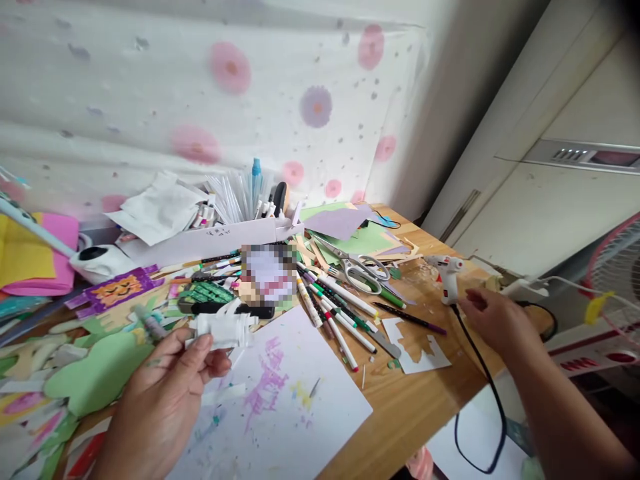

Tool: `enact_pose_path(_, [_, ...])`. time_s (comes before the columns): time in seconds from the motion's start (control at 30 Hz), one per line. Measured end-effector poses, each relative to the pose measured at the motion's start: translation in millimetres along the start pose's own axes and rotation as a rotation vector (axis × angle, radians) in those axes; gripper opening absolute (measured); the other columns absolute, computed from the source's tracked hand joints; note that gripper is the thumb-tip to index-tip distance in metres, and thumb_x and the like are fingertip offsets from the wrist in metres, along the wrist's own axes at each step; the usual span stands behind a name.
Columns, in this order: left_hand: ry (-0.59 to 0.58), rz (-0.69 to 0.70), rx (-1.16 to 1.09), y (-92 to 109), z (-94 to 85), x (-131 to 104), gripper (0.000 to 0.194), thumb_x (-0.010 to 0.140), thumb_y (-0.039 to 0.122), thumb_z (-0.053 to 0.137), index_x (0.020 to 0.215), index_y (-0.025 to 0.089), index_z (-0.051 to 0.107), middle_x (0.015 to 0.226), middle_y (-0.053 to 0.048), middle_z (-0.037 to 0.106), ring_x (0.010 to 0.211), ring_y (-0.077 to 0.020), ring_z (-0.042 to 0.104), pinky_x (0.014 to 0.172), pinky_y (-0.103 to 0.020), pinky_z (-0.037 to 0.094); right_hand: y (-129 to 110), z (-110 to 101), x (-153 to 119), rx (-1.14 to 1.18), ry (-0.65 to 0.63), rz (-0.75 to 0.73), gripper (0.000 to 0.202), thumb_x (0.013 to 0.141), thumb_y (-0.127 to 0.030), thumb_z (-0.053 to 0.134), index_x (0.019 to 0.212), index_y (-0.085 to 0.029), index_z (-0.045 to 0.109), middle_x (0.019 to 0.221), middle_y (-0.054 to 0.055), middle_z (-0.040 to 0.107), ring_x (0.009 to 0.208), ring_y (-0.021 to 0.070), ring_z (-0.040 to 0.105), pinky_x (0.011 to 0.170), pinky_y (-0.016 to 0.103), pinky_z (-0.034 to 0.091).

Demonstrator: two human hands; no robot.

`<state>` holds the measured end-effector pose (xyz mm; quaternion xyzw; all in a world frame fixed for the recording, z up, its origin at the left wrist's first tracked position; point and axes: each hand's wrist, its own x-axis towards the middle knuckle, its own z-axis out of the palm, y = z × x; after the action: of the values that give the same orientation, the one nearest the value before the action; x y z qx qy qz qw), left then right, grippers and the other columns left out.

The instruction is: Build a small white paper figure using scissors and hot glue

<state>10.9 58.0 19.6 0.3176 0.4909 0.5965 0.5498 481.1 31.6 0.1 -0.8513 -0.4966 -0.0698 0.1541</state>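
My left hand [170, 380] pinches a small folded white paper piece [223, 330] between thumb and fingers, above the desk's left side. Beneath it lies a white sheet [295, 400] marked with purple, yellow and teal smears. At the right, my right hand [493, 323] is beside the handle of a white hot glue gun [449, 277]. Its fingers are loosely bent with a gap at the thumb, and no grip on the handle shows. From the handle's base a black cord [477, 353] loops down past the desk edge.
Several markers [340, 313] and silver scissors [357, 270] crowd the middle of the wooden desk [395, 413]. A cut white paper scrap [417, 347] lies near the right edge. Green paper shapes [100, 370] pile up at left. A fan [617, 280] stands at far right.
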Motion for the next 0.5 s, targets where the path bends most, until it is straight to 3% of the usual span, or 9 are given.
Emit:
enact_pose_path(0.17, [0.0,0.062,0.039,-0.4,-2.0,0.1,0.033,0.06,0.038,0.085,0.076,0.021,0.061,0.074,0.005,0.055,0.067,-0.0123,0.055,0.055,-0.019,0.052,-9.5,20.0,13.6,-0.081,-0.075,0.054,0.038,0.085,-0.044,0.05,0.1,-0.013,0.065,0.097,0.021,0.071,0.089,0.0378,0.066,0.071,0.044,0.047])
enact_pose_path(0.37, [-0.058,0.078,0.065,-3.1,-1.5,-1.4,0.03,0.068,0.04,0.08,0.073,0.02,0.058,0.069,0.007,0.054,0.062,-0.0103,0.055,0.057,-0.02,0.05,-19.5,14.5,16.4,-0.131,-0.117,0.029,0.035,0.086,-0.044,0.041,0.076,-0.018,0.063,0.088,0.025,0.069,0.083,0.0414,0.066,0.064,0.046,0.044])
enact_pose_path(0.5, [-0.085,0.066,0.061,-2.9,-1.6,-4.7,0.027,0.071,0.037,0.078,0.077,0.019,0.058,0.07,0.006,0.056,0.063,-0.0112,0.057,0.06,-0.022,0.05,-17.1,16.0,17.1,-0.114,-0.061,-0.009,0.034,0.085,-0.044,0.041,0.062,-0.024,0.056,0.074,0.021,0.066,0.073,0.0417,0.066,0.059,0.048,0.042])
